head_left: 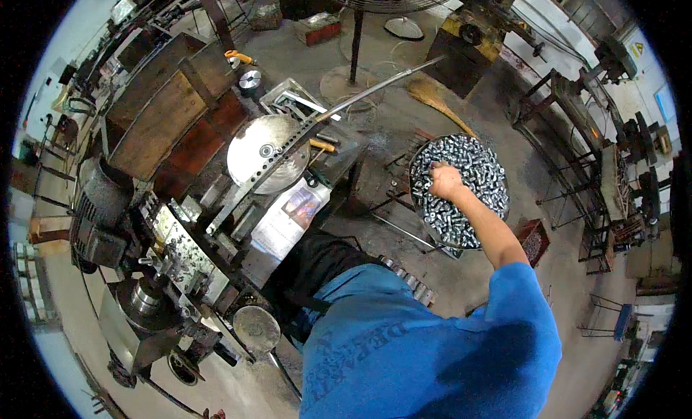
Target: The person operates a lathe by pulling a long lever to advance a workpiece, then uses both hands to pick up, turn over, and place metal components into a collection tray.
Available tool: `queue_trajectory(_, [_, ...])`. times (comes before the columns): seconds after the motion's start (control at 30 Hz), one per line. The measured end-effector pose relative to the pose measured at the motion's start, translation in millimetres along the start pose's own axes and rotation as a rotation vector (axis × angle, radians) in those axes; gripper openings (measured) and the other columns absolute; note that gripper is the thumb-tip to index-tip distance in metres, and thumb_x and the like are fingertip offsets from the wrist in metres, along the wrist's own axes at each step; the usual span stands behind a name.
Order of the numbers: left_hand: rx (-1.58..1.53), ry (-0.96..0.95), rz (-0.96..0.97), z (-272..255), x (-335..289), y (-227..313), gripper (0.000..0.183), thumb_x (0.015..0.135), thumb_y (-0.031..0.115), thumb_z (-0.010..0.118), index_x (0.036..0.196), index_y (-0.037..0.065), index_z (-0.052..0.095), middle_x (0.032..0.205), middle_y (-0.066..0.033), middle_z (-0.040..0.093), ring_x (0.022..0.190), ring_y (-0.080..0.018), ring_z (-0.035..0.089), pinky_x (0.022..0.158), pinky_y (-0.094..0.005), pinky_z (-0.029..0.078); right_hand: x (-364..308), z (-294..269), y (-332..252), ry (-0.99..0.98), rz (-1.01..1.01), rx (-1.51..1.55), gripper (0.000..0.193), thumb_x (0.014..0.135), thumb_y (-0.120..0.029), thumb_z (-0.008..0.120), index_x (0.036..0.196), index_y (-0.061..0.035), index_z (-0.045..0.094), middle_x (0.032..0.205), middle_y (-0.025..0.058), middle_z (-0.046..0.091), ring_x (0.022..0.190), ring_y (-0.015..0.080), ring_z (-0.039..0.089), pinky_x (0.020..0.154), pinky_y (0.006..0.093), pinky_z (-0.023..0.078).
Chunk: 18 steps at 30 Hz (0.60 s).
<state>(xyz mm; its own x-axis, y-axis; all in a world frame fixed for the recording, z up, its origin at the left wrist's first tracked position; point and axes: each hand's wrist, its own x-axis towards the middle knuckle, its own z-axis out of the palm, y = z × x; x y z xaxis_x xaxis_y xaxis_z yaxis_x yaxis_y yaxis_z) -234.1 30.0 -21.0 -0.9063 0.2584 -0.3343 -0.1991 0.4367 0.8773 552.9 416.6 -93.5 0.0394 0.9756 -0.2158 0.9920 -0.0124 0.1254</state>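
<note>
My right hand (445, 181) reaches over a heap of small, shiny metal cylinders (468, 203), its fingers bent together at the left part of the heap. Whatever lies between the fingertips is too small and hidden to make out. A large round pan (437, 240) holds the cylinders, which fill it almost to the rim. My left hand does not show in the picture.
To the left stands a machine with a metal chuck (146, 296) and a chip-strewn bed (184, 253). A long perforated bar (270, 163) crosses a round metal disc (245, 156). Beyond the pan lie a broom (432, 98) and a pedestal fan (357, 51). A red bin (533, 242) sits right of the pan.
</note>
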Motion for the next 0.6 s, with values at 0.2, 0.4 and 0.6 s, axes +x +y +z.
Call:
queue_trajectory(0.2, [-0.043,-0.005,-0.001,-23.0,4.5,-14.8,0.034,0.079,0.013,0.063,0.103,-0.006,0.049,0.059,-0.0066,0.047,0.049,-0.0169,0.046,0.059,-0.0391,0.051,24.1,16.6,-6.2,-0.111,-0.089,-0.072,0.028,0.06,-0.022,0.06,0.079,-0.0021,0.067,0.104,0.0126,0.059,0.098,0.0282,0.054,0.086,0.0351,0.045])
queue_trajectory(0.4, [-0.12,-0.174,0.104,-72.4,15.8,-21.8,0.049,0.074,0.006,0.058,0.119,-0.006,0.043,0.067,-0.0022,0.049,0.057,-0.0141,0.048,0.068,-0.0357,0.05,41.1,37.3,6.7,-0.121,-0.266,-0.111,0.023,0.062,-0.025,0.059,0.068,-0.0023,0.064,0.08,0.0152,0.062,0.085,0.0305,0.058,0.083,0.0392,0.044])
queue_trajectory(0.6, [0.082,-0.098,0.238,-35.9,-24.6,23.5,0.032,0.068,0.005,0.058,0.099,-0.004,0.057,0.07,-0.0057,0.055,0.063,-0.0152,0.057,0.064,-0.0293,0.05,32.9,7.2,25.9,0.239,-0.093,0.34,0.025,0.061,-0.015,0.058,0.08,0.0002,0.066,0.1,0.0215,0.058,0.083,0.0324,0.059,0.077,0.0373,0.047])
